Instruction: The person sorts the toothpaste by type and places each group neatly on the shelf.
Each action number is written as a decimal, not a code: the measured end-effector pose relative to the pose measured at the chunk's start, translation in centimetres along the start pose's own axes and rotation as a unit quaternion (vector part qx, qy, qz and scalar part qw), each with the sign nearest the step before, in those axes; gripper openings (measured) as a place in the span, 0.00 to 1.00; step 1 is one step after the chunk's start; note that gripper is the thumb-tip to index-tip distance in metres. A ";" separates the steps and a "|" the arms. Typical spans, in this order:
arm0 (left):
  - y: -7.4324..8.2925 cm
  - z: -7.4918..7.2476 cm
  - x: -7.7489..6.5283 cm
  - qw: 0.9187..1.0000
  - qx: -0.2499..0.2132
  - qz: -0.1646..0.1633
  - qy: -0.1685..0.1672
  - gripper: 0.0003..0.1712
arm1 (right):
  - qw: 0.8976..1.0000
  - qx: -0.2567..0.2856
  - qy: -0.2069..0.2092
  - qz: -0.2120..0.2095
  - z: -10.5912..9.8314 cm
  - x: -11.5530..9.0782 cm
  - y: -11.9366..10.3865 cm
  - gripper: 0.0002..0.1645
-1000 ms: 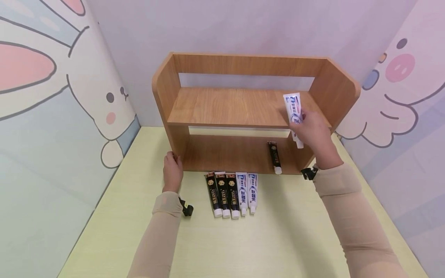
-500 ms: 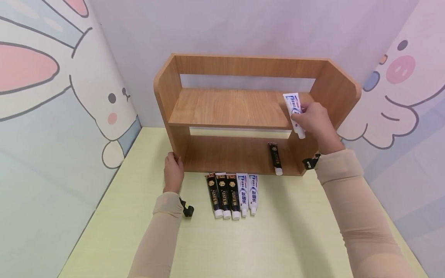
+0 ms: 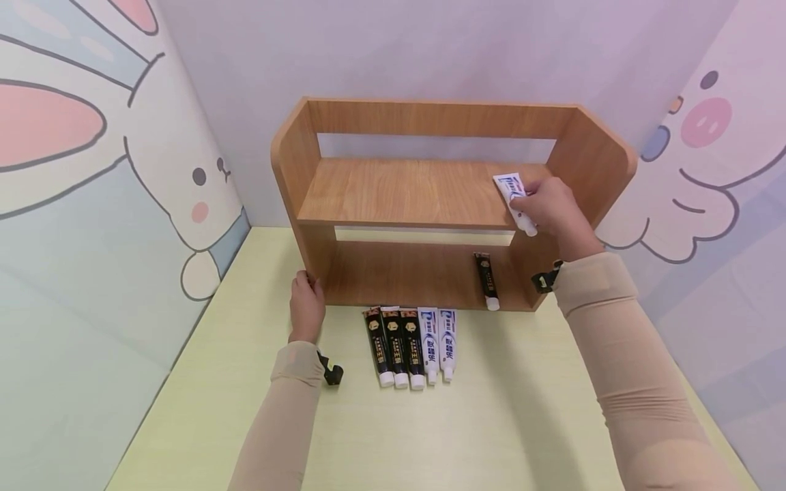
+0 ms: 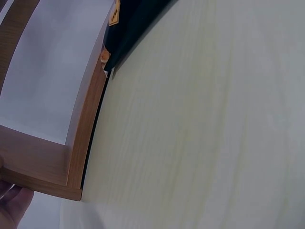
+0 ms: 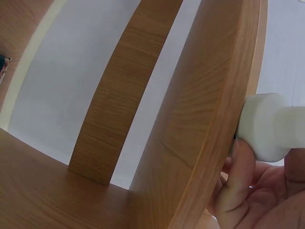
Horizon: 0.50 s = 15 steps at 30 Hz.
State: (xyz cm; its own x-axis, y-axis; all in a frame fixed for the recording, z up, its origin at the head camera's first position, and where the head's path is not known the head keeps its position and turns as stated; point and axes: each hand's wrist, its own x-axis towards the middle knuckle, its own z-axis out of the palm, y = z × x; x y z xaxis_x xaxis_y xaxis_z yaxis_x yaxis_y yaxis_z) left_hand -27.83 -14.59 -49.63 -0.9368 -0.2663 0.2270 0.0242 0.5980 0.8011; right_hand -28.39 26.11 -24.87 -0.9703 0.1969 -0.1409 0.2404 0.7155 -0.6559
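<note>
A white-and-blue toothpaste tube [image 3: 509, 186] lies slanted over the right end of the upper board, its white cap [image 5: 261, 128] jutting past the front edge. My right hand [image 3: 552, 204] pinches this tube between thumb and fingers. Down at the left, my left hand [image 3: 306, 308] grips the front edge of the side panel of the wooden shelf [image 3: 393, 191]. In the left wrist view only some fingers [image 4: 16, 206] of it show at the panel. On the lower board at the right lies a black toothpaste tube [image 3: 486, 279], cap toward the front.
Several tubes lie in a row before the shelf: black tubes [image 3: 395, 348] at the left, two white-and-blue tubes [image 3: 439, 344] at the right, caps toward me. The pale yellow table [image 3: 393, 436] carries everything. Walls with cartoon animals [image 3: 184, 164] stand at both sides.
My right hand has moved slightly up and back with the white-and-blue tube, which has gone from nearly upright to tilted down onto the upper board. The left hand stays on the side panel.
</note>
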 end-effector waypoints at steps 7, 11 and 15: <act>0.0 0.0 0.0 1.000 0.002 -0.001 -0.001 0.19 | 1.000 0.000 0.006 0.011 0.1 0.1 -0.1 0.36; -0.1 0.0 0.0 1.000 0.004 0.001 0.003 0.18 | 1.000 -0.009 0.009 0.015 0.1 0.3 -0.3 0.37; 0.0 0.0 -0.1 1.000 0.004 -0.001 0.004 0.19 | 1.000 -0.019 0.006 0.017 0.2 0.2 -0.5 0.37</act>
State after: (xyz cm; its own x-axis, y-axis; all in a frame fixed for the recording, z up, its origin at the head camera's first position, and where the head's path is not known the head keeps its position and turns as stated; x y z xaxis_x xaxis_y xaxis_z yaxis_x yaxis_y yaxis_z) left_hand -27.77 -14.56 -49.70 -0.9340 -0.2729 0.2305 0.0202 0.6038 0.7969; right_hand -28.74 25.70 -24.71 -0.9611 0.2299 -0.1534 0.2746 0.7333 -0.6220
